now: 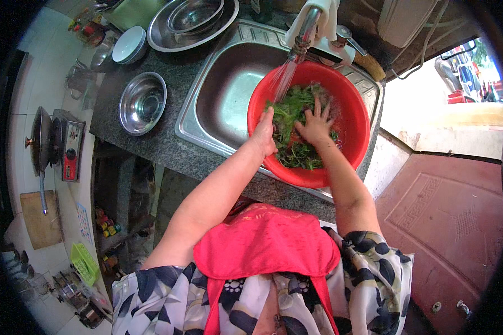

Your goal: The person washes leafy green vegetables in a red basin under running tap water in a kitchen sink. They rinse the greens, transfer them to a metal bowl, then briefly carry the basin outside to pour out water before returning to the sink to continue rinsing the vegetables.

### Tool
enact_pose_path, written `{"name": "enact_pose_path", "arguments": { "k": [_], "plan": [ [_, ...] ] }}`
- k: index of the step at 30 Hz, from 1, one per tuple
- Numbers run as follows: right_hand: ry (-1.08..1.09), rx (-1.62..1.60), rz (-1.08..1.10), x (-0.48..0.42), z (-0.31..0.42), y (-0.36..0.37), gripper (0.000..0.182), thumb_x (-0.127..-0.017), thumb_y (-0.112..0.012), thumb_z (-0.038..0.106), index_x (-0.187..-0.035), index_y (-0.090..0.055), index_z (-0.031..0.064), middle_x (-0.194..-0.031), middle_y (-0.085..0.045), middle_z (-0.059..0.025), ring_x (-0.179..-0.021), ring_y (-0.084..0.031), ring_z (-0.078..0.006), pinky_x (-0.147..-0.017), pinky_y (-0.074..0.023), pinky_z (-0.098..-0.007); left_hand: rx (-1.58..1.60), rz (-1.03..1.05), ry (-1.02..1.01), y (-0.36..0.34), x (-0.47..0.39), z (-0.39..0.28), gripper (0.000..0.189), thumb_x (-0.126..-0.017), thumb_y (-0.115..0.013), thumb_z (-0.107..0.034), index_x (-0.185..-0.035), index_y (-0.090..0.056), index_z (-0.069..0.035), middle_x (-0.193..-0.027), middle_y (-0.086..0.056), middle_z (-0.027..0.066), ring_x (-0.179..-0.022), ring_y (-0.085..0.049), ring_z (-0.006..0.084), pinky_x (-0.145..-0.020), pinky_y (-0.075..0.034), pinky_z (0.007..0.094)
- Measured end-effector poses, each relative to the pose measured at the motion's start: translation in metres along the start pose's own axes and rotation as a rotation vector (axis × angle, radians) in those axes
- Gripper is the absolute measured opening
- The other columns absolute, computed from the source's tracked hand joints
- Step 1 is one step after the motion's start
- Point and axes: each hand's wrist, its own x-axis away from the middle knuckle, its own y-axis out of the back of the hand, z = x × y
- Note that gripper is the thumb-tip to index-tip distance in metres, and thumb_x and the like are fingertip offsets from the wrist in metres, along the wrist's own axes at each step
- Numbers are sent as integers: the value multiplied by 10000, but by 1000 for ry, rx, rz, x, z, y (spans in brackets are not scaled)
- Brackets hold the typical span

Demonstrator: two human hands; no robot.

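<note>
A red plastic basin (356, 138) sits over the right part of the stainless steel sink (234, 92), holding leafy greens (297, 100) in water. Water sprays into it from the metal faucet (300, 46). My right hand (317, 125) is spread over the greens inside the basin, fingers apart and wet. Along the basin's left inner side is my left hand (267, 132), seen edge-on, its fingertips touching green leaves. Whether those fingers grip any leaf is hidden.
On the granite counter (167, 113) left of the sink stand a steel bowl (143, 103), stacked white bowls (129, 45) and a large steel basin (157, 31). A white cloth (330, 19) hangs on the faucet. Farther left are a wok lid (40, 138) and a gas stove (70, 146).
</note>
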Motion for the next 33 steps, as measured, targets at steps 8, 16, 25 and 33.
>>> {"name": "enact_pose_path", "arguments": {
  "k": [8, 16, 25, 33],
  "plan": [
    [-2, -3, 129, 1, -7, 8, 719, -755, -618, 469, -1385, -399, 201, -1529, -96, -179, -1385, -17, -476, -1049, -84, -683, -41, -27, -6, -1, 7, -2, 778, -839, -319, -738, -1434, -314, -237, -1510, -269, 77, -1383, -168, 392, -996, 62, 707],
    [588, -177, 21, 52, -4, 38, 620, -716, -686, 288, -1305, -492, 260, -1429, -305, -159, -1328, -273, -356, -1003, -269, -635, 134, 200, -136, 27, -41, 15, 704, -872, -310, -699, -1378, -408, -220, -1446, -383, 53, -1337, -290, 354, -1005, -11, 697],
    [-32, 25, -101, 33, -25, 26, 627, -700, -691, 277, -1293, -494, 229, -1402, -313, -118, -1280, -303, -381, -922, -372, -595, -63, -22, -87, -7, 15, 3, 666, -885, -369, -655, -1419, -319, -260, -1469, -351, 52, -1356, -264, 364, -994, -20, 707],
    [-157, -166, -454, 27, -35, 23, 374, -748, -575, 79, -1120, -595, 115, -1345, -396, -157, -1155, -429, -394, -903, -444, -497, -73, -49, -95, -3, 11, 4, 613, -901, -391, -615, -1422, -286, -308, -1497, -300, 21, -1352, -276, 359, -978, -54, 722]
  ]
}}
